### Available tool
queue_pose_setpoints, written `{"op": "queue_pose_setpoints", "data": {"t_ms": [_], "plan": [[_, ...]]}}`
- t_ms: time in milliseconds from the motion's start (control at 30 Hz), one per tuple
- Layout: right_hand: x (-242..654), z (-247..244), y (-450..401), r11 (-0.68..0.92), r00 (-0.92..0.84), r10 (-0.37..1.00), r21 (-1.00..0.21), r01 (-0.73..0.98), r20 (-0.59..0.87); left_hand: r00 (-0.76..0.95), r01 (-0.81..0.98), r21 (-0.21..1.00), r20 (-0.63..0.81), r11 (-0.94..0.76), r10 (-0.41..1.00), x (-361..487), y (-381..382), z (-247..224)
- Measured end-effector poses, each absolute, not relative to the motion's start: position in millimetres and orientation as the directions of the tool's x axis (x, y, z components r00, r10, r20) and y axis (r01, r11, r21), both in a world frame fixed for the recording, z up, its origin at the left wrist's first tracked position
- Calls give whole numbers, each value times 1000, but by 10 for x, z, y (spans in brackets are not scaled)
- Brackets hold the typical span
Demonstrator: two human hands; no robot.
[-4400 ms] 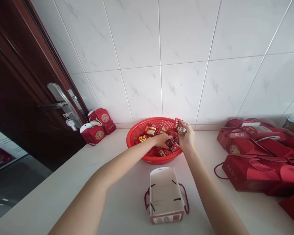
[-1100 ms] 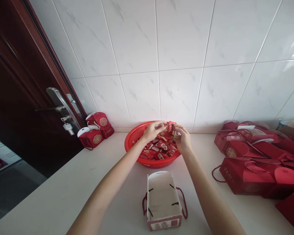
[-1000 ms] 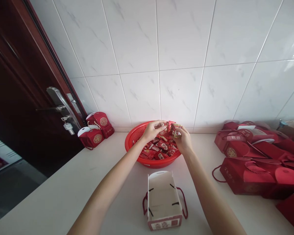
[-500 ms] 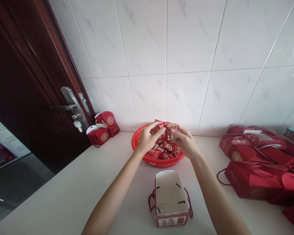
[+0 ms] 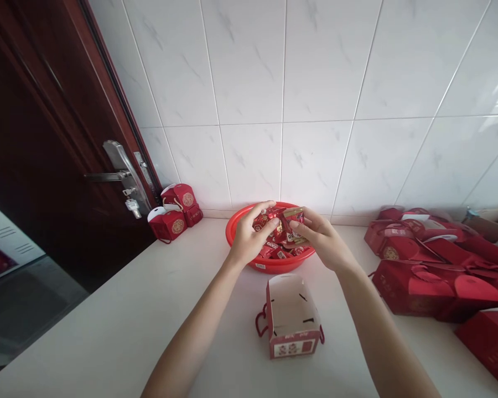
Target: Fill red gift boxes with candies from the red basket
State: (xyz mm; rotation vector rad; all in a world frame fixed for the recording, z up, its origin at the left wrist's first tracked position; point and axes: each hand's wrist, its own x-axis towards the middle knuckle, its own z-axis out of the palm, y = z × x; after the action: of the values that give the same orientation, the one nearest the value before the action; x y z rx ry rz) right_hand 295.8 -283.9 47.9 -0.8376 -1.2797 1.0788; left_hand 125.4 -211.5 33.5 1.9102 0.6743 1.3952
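Both hands are over a red plastic basket (image 5: 232,226) heaped with small red wrapped candies (image 5: 280,254). My right hand (image 5: 321,237) grips a red and gold candy packet (image 5: 294,224) between thumb and fingers. My left hand (image 5: 249,235) is curled at the basket's left side, thumb and index finger around a red wrapped candy, partly hidden among the others. Nearer to me stands an open gift box (image 5: 292,309) with a pale inside, slots in its flaps and dark red cord handles. Neither hand touches the box.
Closed red gift boxes (image 5: 168,225) stand at the back left, beside a dark wooden door (image 5: 45,138) with keys in its lock. Many more red boxes (image 5: 415,282) crowd the right side of the white table (image 5: 149,309). A tiled wall (image 5: 249,160) rises behind.
The view has shifted slightly, so the open box appears higher. The red and gold packet now shows more fully in my right hand. Both hands stay over the basket.
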Motion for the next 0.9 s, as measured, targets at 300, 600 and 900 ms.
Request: {"op": "queue_pose_setpoints", "data": {"t_ms": [300,600,900], "plan": [[2951,570,-3021,398,-40,916,-917,-24,399,358,-36,831,529,-554,770,1212,-2258,399],[2965,558,-3025,414,-22,910,-910,17,414,338,-18,827,534,-562,775,1192,-2273,375],[2914,543,-2992,394,64,917,-919,15,394,322,-26,842,517,-538,793,1225,-2274,362]]}}
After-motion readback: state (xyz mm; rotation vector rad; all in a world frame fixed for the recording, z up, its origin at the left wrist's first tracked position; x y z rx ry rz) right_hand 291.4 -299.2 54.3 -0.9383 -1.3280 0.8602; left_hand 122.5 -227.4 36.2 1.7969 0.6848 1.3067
